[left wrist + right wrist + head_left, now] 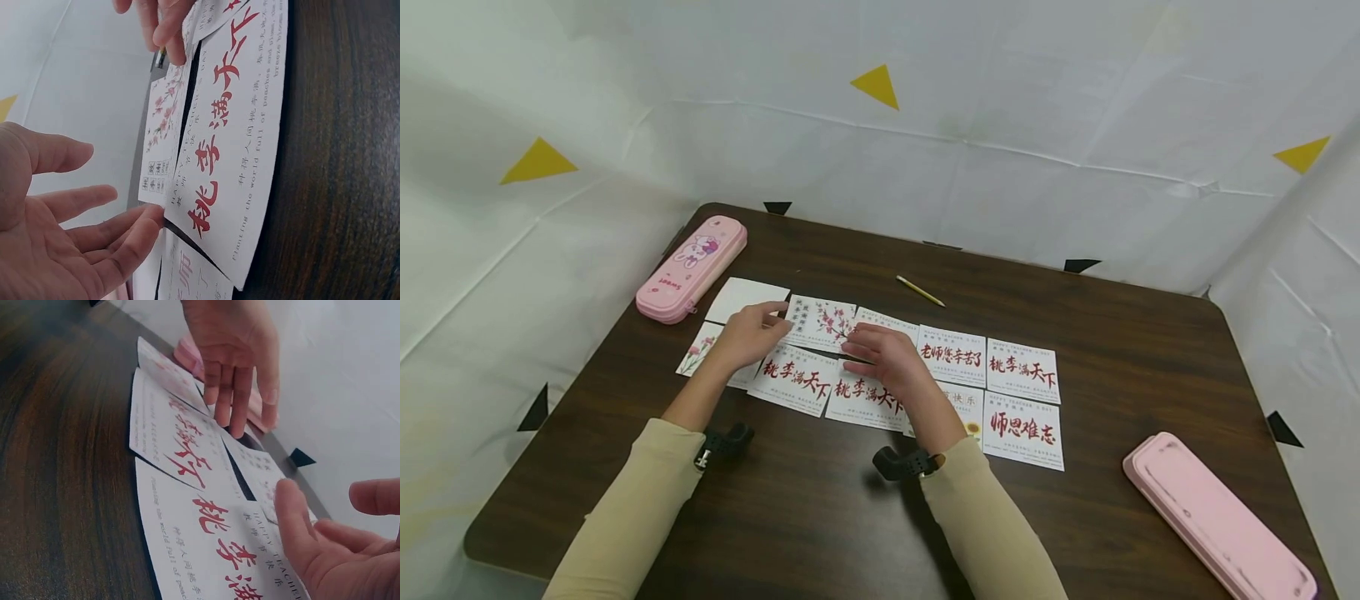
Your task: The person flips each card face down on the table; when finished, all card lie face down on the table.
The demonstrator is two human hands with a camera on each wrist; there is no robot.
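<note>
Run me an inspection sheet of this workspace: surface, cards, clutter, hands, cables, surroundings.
Surface: dark wood-grain table.
Job's things: cards laid in two rows, many with red lettering; a blank-faced card sits at the far left corner of the layout.
Clutter: pink pencil case at far left, pink case at near right, yellow pencil beyond the cards.
Hands: left hand and right hand are over the cards, fingers loosely bent; neither grips anything.
Cables: nothing seen.
Surroundings: white sheeting around the table, with yellow triangles and black triangles.
</note>
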